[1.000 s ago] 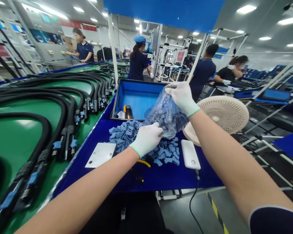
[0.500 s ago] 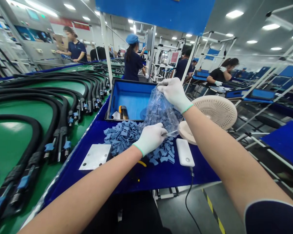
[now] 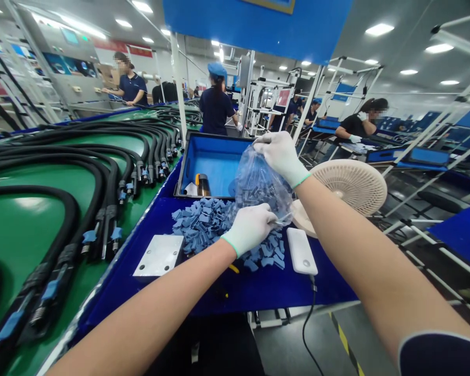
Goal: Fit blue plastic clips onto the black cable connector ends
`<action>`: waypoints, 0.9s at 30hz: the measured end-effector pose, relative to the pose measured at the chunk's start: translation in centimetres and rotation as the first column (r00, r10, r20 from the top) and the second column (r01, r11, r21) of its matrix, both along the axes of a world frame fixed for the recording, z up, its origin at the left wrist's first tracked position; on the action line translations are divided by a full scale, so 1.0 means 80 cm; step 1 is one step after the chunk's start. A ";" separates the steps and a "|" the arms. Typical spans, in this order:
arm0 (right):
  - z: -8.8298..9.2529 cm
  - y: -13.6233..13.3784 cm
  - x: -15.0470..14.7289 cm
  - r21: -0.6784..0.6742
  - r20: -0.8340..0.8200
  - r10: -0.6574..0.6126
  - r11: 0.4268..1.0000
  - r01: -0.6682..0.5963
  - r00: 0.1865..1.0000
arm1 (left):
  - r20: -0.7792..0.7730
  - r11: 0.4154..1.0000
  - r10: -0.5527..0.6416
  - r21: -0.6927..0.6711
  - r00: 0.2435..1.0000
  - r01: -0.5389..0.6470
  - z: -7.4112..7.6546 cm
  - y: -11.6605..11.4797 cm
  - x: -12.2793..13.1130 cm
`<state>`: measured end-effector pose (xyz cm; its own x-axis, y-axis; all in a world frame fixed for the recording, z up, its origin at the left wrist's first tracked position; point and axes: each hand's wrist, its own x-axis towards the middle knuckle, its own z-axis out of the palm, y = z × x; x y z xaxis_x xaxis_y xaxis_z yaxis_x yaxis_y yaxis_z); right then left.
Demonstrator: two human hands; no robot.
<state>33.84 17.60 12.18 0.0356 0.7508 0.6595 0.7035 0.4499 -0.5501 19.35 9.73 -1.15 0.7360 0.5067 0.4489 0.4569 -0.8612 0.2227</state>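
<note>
A clear plastic bag (image 3: 258, 175) hangs from my gloved right hand (image 3: 279, 156), whose fingers pinch its upper end. Lower down, my gloved left hand (image 3: 251, 225) is closed at the bag's bottom edge, where a thin whitish strip shows at the fingertips; whether that is bag or a tool I cannot tell. Inside or behind the film, grey-blue shapes are visible. Around and under the left hand lies a heap of small blue plastic clips (image 3: 199, 222). A bit of a yellow item (image 3: 234, 268) sticks out below the left wrist.
A blue bin (image 3: 215, 164) holding a dark bottle (image 3: 202, 184) stands behind the heap. Left sits a metal block (image 3: 159, 255); right are a white corded device (image 3: 301, 250) and a beige fan (image 3: 347, 185). Black hoses (image 3: 78, 172) cover the green table. Co-workers are farther back.
The whole view has shifted slightly right and down. Both hands keep their hold on the bag, with the left fingers turned a little at its lower edge.
</note>
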 end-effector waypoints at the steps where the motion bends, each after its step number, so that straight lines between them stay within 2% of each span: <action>1: -0.001 0.001 -0.005 0.019 -0.018 0.011 1.000 -0.010 1.000 | 0.001 1.000 0.009 0.000 1.000 -0.009 0.001 0.001 -0.006; 5: -0.005 0.008 -0.029 0.017 -0.020 0.095 0.995 -0.094 0.995 | 0.001 0.999 0.039 -0.005 0.999 -0.039 0.006 0.005 -0.035; 9: -0.006 0.015 -0.050 -0.002 -0.034 0.109 0.994 -0.109 0.993 | 0.003 0.998 0.062 -0.025 0.998 -0.062 0.010 0.010 -0.061; 14: 0.003 0.022 -0.060 0.047 -0.032 0.130 0.991 -0.129 0.991 | 0.012 0.992 0.105 -0.074 0.994 -0.104 0.021 0.018 -0.095; 19: 0.012 0.027 -0.077 0.038 -0.023 0.171 0.985 -0.170 0.985 | 0.023 0.979 0.154 -0.136 0.988 -0.150 0.033 0.028 -0.130; 23: 0.006 0.031 -0.103 -0.023 0.002 0.212 0.977 -0.212 0.977 | 0.026 0.968 0.200 -0.161 0.980 -0.193 0.036 0.034 -0.155; 27: 0.002 0.038 -0.123 0.008 -0.015 0.228 0.974 -0.228 0.973 | -0.014 0.948 0.252 -0.194 0.968 -0.250 0.040 0.035 -0.180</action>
